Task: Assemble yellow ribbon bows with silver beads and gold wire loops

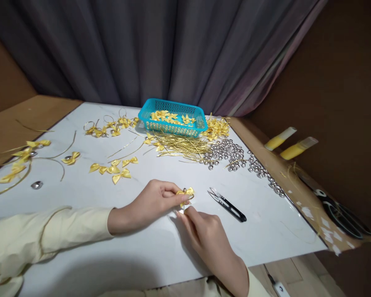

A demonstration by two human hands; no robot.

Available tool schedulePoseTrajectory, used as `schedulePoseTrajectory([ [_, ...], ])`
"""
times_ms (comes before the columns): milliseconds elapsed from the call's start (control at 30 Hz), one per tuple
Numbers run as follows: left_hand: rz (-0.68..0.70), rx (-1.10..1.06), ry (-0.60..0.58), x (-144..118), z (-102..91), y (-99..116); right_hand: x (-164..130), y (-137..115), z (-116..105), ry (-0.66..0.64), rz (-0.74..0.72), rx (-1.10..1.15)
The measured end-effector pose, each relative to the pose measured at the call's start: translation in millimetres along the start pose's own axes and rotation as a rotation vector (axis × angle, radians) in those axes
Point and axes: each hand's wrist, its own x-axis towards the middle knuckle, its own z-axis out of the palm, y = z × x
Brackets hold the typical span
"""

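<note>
Head view: both hands pinch yellow bow (pixel 186 192), wings spread left-right.

- A turquoise basket (pixel 173 128) of yellow bows is set by the curtain (pixel 160 45).
- Silver bells (pixel 231 153) are scattered beside gold wires (pixel 182 147).
- Black snips (pixel 228 204) are laid on the white board (pixel 111 251).

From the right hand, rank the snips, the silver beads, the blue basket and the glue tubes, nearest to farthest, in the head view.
Measured from the right hand:
1. Snips, just to its right on the board.
2. Silver beads, beyond the snips, right of centre.
3. Blue basket, at the board's far edge.
4. Glue tubes, off the board, far right.
</note>
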Motion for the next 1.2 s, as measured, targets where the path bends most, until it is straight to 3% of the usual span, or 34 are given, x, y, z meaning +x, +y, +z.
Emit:
schedulePoseTrajectory([
  [233, -0.004, 0.054, 0.017, 1, -3.0, 3, -2, 1, 1, 0.119, 0.232, 0.259],
  [533, -0.015, 0.058, -0.015, -1, -1.6, 5, -3, 2, 1, 0.208, 0.227, 0.235],
  [700, 0.004, 0.105, -0.033, -3, -0.4, -1, -1, 4, 0, 0.191, 0.241, 0.237],
  [800, 0.06, 0.2, -0.025, -4, -0.7, -5, 1, 7, -11, 0.173, 0.256, 0.314],
  [900, 0.162, 0.337, 0.002, -3, -0.6, -5, 6, 14, -30, 0.298, 0.285, 0.3],
  [967, 0.211, 0.404, -0.005, -3, 0.0, -4, 11, 18, -42, 0.339, 0.229, 0.226],
  [1033, 0.246, 0.455, -0.033, -4, 0.6, -4, 17, 21, -49, 0.225, 0.133, 0.197],
  [1200, 0.397, 0.541, -0.11, -7, 0.0, -8, 33, 22, -46, -0.28, 0.074, 0.285],
])
